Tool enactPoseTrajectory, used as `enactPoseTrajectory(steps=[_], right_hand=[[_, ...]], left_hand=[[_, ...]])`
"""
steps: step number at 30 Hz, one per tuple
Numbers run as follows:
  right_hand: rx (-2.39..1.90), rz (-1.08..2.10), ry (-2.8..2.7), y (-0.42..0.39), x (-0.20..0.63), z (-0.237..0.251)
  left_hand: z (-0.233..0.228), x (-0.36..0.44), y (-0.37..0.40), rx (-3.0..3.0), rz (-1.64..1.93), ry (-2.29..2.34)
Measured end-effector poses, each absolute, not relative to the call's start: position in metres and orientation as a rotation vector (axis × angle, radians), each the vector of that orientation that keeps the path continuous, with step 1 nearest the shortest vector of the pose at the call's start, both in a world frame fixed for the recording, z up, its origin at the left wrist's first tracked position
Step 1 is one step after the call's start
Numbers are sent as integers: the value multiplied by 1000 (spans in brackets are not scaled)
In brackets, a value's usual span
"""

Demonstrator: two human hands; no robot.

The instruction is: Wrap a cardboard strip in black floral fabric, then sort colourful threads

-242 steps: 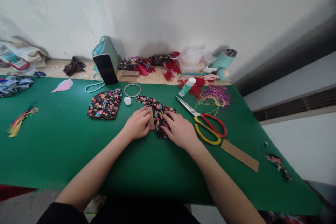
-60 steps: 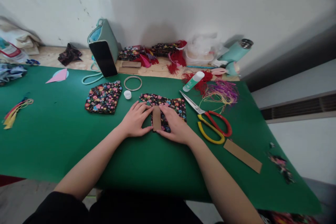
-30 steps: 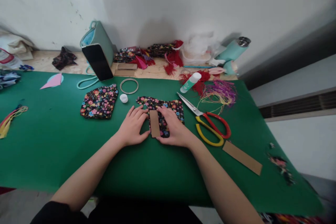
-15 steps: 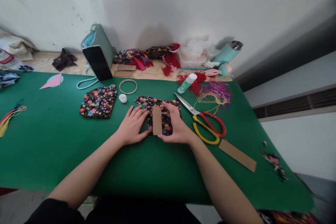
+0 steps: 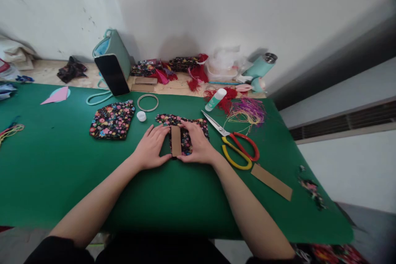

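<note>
A brown cardboard strip (image 5: 176,141) lies upright across a piece of black floral fabric (image 5: 185,132) on the green table cover (image 5: 62,165). My left hand (image 5: 151,147) lies flat with its fingers spread, its fingertips at the strip's left edge. My right hand (image 5: 197,144) presses flat on the fabric, with its thumb and fingers against the strip's right edge. Neither hand has anything lifted.
A second floral fabric piece (image 5: 111,119), a white cap (image 5: 141,116) and a ring (image 5: 147,102) lie to the left. Scissors with red and yellow handles (image 5: 235,144), another cardboard strip (image 5: 271,175), a glue stick (image 5: 215,99) and coloured threads (image 5: 247,109) lie right. A phone (image 5: 112,75) leans at the back.
Earlier both hands were bunching the fabric around the strip. Now the fabric lies flatter with the strip on top between my hands. The view has shifted slightly; the hands barely moved in the last second.
</note>
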State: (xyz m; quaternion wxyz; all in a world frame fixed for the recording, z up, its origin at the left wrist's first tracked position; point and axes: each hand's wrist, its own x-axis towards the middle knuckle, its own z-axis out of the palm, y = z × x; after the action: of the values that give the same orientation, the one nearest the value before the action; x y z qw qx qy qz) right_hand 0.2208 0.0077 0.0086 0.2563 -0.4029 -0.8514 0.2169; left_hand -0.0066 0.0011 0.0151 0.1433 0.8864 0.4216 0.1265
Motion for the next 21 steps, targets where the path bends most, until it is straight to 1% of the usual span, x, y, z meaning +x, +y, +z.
enactPoseTrajectory(steps=[9, 21], right_hand=[[-1095, 596, -2329, 7, 220, 9], [-1064, 563, -2344, 7, 220, 10]], left_hand=[[16, -10, 2, 2555, 392, 1183], [21, -13, 5, 2625, 275, 1151]])
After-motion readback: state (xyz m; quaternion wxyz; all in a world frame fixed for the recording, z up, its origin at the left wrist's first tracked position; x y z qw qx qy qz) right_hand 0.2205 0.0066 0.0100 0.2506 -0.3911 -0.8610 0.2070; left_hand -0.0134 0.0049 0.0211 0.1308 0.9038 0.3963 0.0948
